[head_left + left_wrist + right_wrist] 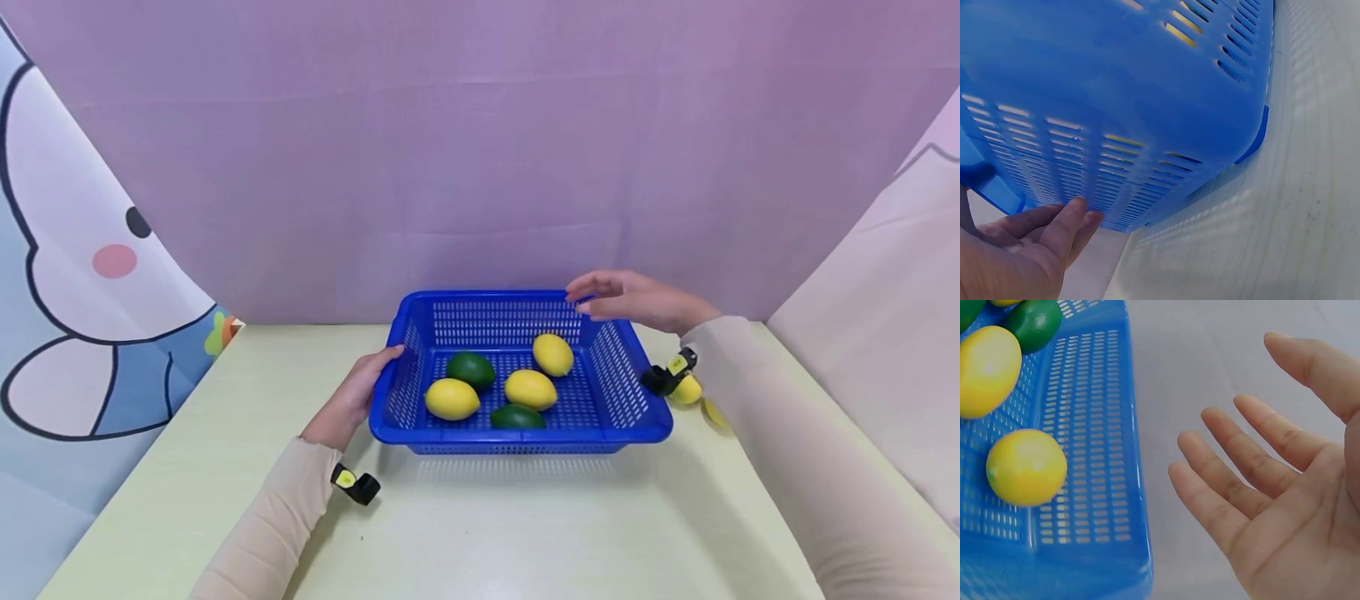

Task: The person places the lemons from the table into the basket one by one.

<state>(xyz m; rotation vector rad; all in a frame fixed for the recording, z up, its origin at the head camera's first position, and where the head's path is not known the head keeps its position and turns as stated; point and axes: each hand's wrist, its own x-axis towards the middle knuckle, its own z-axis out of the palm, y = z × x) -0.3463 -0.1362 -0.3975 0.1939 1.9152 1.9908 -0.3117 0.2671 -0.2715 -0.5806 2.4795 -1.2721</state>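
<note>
Basket [517, 433] sits mid-table [480, 533], holding three lemons [452, 399] and two limes [471, 369]. Left hand [352, 398] rests flat against its left wall, fingers straight. Right hand [637, 300] hovers wide and empty at the far right corner, gripping nothing. Risk: a one-sided push could slide or tip the basket and roll the fruit. A loose lemon [688, 390] lies right of it, beside the sleeve [780, 450].

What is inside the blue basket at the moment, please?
The blue basket holds three yellow lemons and two green limes. The front lime is partly hidden by the near wall, so anything lying low behind that wall cannot be seen.
</note>
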